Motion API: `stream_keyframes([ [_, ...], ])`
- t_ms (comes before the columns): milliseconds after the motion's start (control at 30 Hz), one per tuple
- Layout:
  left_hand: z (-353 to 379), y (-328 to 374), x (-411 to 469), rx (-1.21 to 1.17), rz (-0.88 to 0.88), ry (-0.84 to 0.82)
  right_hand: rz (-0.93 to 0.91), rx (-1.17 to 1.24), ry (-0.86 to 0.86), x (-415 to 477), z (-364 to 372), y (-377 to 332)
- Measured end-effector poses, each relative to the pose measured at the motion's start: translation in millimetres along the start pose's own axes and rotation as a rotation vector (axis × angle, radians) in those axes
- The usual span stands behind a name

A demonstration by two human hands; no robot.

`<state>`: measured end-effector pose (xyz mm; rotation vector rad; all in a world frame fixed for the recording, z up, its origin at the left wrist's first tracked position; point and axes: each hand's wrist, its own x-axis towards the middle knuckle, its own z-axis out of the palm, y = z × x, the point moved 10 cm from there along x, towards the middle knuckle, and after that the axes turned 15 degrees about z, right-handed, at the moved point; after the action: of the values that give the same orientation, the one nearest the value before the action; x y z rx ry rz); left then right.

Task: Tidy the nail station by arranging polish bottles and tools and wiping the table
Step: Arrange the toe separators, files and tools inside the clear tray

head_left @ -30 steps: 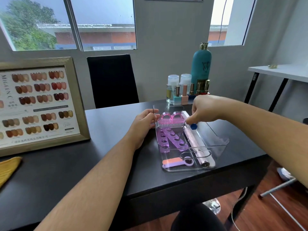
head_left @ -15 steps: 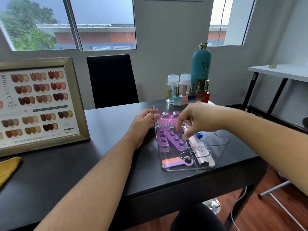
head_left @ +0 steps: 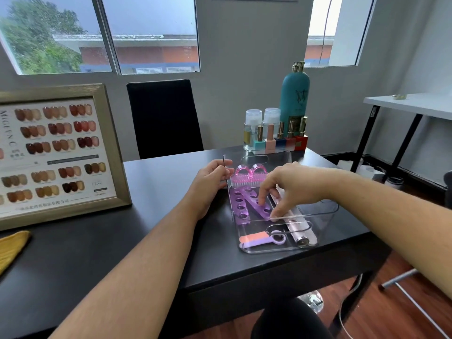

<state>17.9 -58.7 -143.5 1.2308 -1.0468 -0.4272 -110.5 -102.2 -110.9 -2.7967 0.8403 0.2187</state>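
Observation:
A clear acrylic tray [head_left: 325, 214] lies on the black table [head_left: 151, 241]. It holds a pink nail brush [head_left: 247, 176], two purple toe separators [head_left: 241, 204], a pink drill pen [head_left: 297, 231] and an orange-and-purple file [head_left: 259, 238]. My left hand [head_left: 212, 179] grips the tray's left rim. My right hand [head_left: 291, 189] reaches down into the tray, with forefinger and thumb pinching the near end of the right toe separator. Several polish bottles [head_left: 280, 140] stand in a row behind the tray.
A tall teal bottle [head_left: 294, 99] and two clear pump bottles [head_left: 253, 128] stand behind the polishes. A framed colour chart [head_left: 56, 152] leans at the left, with a yellow cloth [head_left: 12, 248] below it. A black chair [head_left: 163, 116] faces me; a white side table [head_left: 411, 104] stands right.
My right hand let go of a small blue piece in the tray and moved from the tray's far end down to the toe separators. My left hand stayed on the rim.

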Motion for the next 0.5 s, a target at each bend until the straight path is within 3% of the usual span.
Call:
stream_keyframes([
  [333,0.4,5.3,-2.1,-0.04,0.032,0.002,-0.052,0.089,-0.064,-1.1,0.1,-0.6],
  [500,-0.3,6.9,-2.5,-0.051,0.043,0.001,-0.06,-0.037,-0.084,2.1,2.5,-13.3],
])
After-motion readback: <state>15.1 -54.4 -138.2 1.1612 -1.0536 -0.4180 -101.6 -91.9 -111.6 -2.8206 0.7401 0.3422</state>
